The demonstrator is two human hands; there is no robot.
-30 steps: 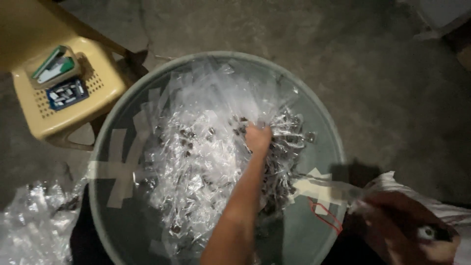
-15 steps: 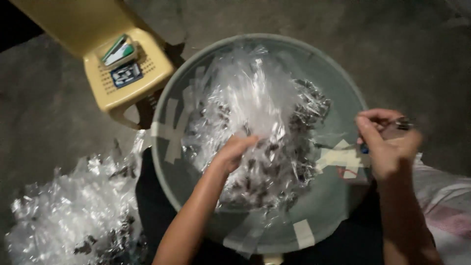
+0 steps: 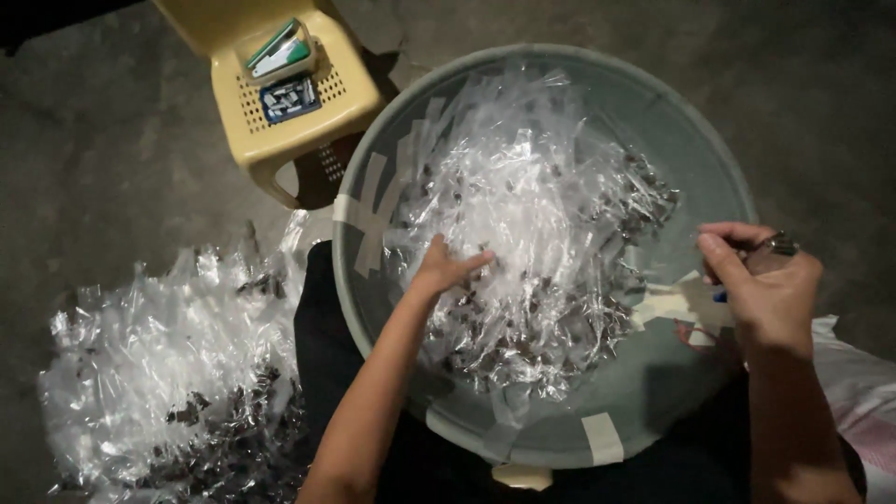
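Plastic packets fill the taped grey basin, heaped mid-basin with bare wall showing round the rim. Left hand rests on the heap, fingers loosely curled together. Right hand at the right rim pinches a small metal tool. Another packet pile lies on the floor beside a yellow stool.

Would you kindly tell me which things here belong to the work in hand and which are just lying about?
In hand:
left hand on the clear plastic packets
grey basin holding them
right hand pinching a small metal tool

Lying about:
yellow plastic stool
floor heap of packets
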